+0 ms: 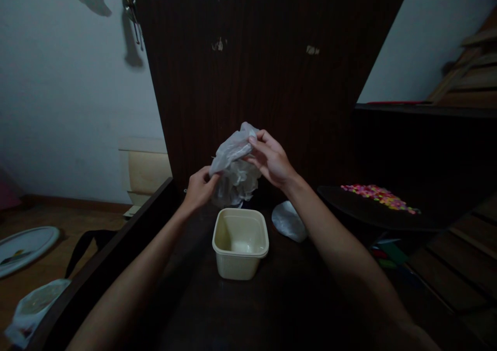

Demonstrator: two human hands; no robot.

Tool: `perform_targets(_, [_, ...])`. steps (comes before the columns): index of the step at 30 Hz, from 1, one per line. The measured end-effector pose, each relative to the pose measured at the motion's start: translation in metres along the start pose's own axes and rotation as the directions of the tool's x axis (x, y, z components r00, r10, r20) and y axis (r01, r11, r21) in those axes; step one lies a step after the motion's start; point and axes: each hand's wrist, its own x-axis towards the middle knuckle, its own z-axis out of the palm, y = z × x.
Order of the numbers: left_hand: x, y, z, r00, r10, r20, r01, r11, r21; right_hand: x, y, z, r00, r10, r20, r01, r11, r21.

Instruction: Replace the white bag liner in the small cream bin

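Both hands grip a crumpled, translucent white plastic bag point(237, 177) above the dark table. My left hand point(200, 188) pinches its lower left edge. With thumb and fingers, my right hand point(272, 159) holds the upper right part of the bag. Below and in front of the bag stands a cream plastic tub point(237, 265), upright and open at the top; nothing shows inside it. A round, shiny silvery-white thing point(288, 220) lies to the right of the tub, partly behind my right forearm. I cannot tell what it is.
A dark wooden panel point(264, 82) rises behind the table. On the right, a dark rounded shelf point(337, 206) bears a string of pink and yellow small pieces point(382, 196). A raised dark edge point(128, 232) runs along the left. A white bag point(37, 304) stands at the lower left.
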Motion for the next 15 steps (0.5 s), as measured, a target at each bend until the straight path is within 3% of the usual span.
perform_targets(4, [0.025,-0.002,-0.007,0.993,-0.013,-0.12,0.0,0.994,-0.111,-0.003,0.0,-0.021,0.993,-0.106,-0.049,0.1,0.989,-0.11])
perform_targets(9, [0.043,0.006,-0.008,0.974,-0.013,-0.226,-0.042,0.971,-0.237,-0.012,0.012,-0.045,0.969,-0.208,-0.132,0.147,0.919,-0.367])
perform_targets(13, [0.047,0.019,-0.001,0.982,-0.058,-0.179,-0.017,0.92,-0.391,-0.021,0.027,-0.055,0.935,-0.283,-0.213,0.117,0.814,-0.569])
perform_targets(15, [0.045,0.024,0.003,0.991,-0.073,-0.116,0.016,0.9,-0.436,-0.023,0.033,-0.057,0.941,-0.294,-0.168,0.116,0.746,-0.655])
